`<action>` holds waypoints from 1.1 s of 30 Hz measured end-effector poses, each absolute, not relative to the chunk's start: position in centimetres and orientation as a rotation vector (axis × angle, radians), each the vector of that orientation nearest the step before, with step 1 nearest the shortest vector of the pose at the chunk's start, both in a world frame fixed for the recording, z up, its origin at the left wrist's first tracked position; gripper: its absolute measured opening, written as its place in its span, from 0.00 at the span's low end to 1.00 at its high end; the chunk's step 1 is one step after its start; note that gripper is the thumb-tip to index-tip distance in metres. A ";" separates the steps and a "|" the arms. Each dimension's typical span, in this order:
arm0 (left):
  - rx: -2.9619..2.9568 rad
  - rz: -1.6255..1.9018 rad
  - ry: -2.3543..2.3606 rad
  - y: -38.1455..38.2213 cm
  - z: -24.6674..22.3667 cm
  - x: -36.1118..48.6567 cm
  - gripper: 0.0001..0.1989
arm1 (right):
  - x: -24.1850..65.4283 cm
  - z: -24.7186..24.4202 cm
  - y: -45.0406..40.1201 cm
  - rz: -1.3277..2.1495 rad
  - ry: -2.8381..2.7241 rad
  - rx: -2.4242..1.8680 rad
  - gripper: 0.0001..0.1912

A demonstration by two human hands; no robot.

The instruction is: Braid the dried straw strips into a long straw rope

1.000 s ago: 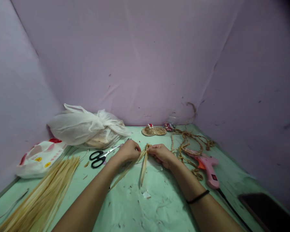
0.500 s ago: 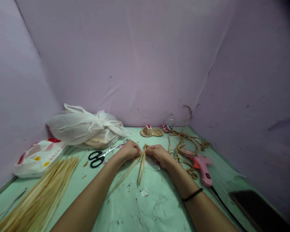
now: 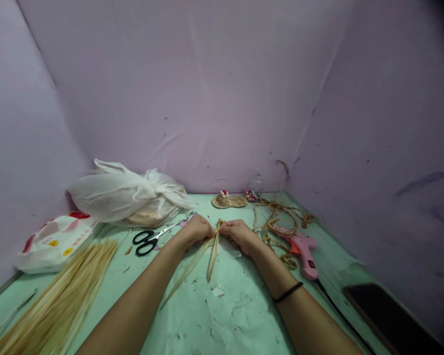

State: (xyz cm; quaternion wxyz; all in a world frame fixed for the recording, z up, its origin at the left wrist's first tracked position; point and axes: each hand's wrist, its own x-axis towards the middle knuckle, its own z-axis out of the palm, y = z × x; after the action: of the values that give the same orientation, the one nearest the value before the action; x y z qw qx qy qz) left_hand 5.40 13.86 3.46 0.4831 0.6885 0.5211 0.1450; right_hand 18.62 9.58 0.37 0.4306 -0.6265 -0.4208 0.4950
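Pale straw strips (image 3: 213,256) hang down between my two hands, with a small knotted or braided part at their top. My left hand (image 3: 200,229) is closed on the strips from the left, fingertips pinched. From the right, my right hand (image 3: 239,232) pinches the top part of the strips. The hands nearly touch. Behind them lies a small woven sole-shaped piece (image 3: 234,201) with red and white beads on it. Black-handled scissors (image 3: 148,241) lie left of my left hand.
A bundle of straw (image 3: 70,291), a printed bag (image 3: 55,244) and a white plastic bag (image 3: 129,195) are at left. Braided cord (image 3: 277,222), a pink glue gun (image 3: 306,254), a bead container (image 3: 252,195) and a dark phone (image 3: 385,310) are at right.
The whole view has shifted slightly, so things appear a little further left. Both hands keep their pinch on the strips, and the left-hand strip shows more clearly.
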 end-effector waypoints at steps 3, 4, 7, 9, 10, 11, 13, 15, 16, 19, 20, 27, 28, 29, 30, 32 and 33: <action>1.700 0.343 1.339 13.6 4.1 5.9 0.05 | 18.6 0.2 9.7 1.212 -1.060 -1.569 0.05; 1.664 0.330 1.375 13.7 4.2 6.0 0.07 | 18.5 0.1 9.7 1.203 -1.062 -1.573 0.05; 1.479 0.239 1.421 14.5 3.9 6.3 0.12 | 18.4 0.0 9.7 1.172 -1.076 -1.595 0.05; 1.384 0.151 1.384 15.0 3.6 6.4 0.11 | 18.4 0.0 9.7 1.166 -1.082 -1.605 0.06; 1.359 0.109 1.351 15.2 3.5 6.4 0.11 | 18.4 0.0 9.7 1.169 -1.085 -1.602 0.06; 1.342 0.079 1.310 15.2 3.5 6.4 0.10 | 18.4 0.0 9.7 1.177 -1.089 -1.591 0.06; 1.311 0.059 1.213 15.2 3.6 6.4 0.08 | 18.5 0.1 9.7 1.197 -1.093 -1.572 0.06; 1.322 0.098 1.175 14.9 3.7 6.4 0.07 | 18.5 0.2 9.6 1.201 -1.082 -1.566 0.06; 1.335 0.114 1.182 14.7 3.8 6.5 0.07 | 18.5 0.2 9.6 1.201 -1.074 -1.569 0.06; 1.393 0.131 1.281 14.4 3.7 6.7 0.10 | 18.5 0.4 9.6 1.204 -1.053 -1.568 0.05; 1.408 0.131 1.309 14.3 3.6 6.8 0.10 | 18.5 0.4 9.6 1.214 -1.047 -1.563 0.05; 1.536 0.306 1.421 13.8 3.3 7.1 0.04 | 18.9 0.5 9.7 1.301 -0.991 -1.503 0.04; 1.495 0.330 1.386 13.7 3.3 7.2 0.03 | 18.9 0.5 9.6 1.305 -0.989 -1.496 0.03; 1.445 0.344 1.347 13.6 3.3 7.3 0.03 | 18.9 0.5 9.6 1.305 -0.987 -1.490 0.03; 1.396 0.345 1.310 13.5 3.3 7.4 0.04 | 18.9 0.5 9.6 1.303 -0.981 -1.491 0.03; 1.326 0.316 1.265 13.4 3.2 7.5 0.06 | 18.9 0.5 9.6 1.297 -0.961 -1.510 0.03; 1.310 0.298 1.260 13.5 3.1 7.5 0.06 | 18.9 0.5 9.6 1.295 -0.948 -1.525 0.03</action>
State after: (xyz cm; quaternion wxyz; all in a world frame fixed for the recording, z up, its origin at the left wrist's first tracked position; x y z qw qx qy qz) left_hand 7.54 13.45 3.10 0.6049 0.5664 0.5447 0.1289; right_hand 18.90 9.56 0.54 0.4474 -0.6159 -0.3831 0.5233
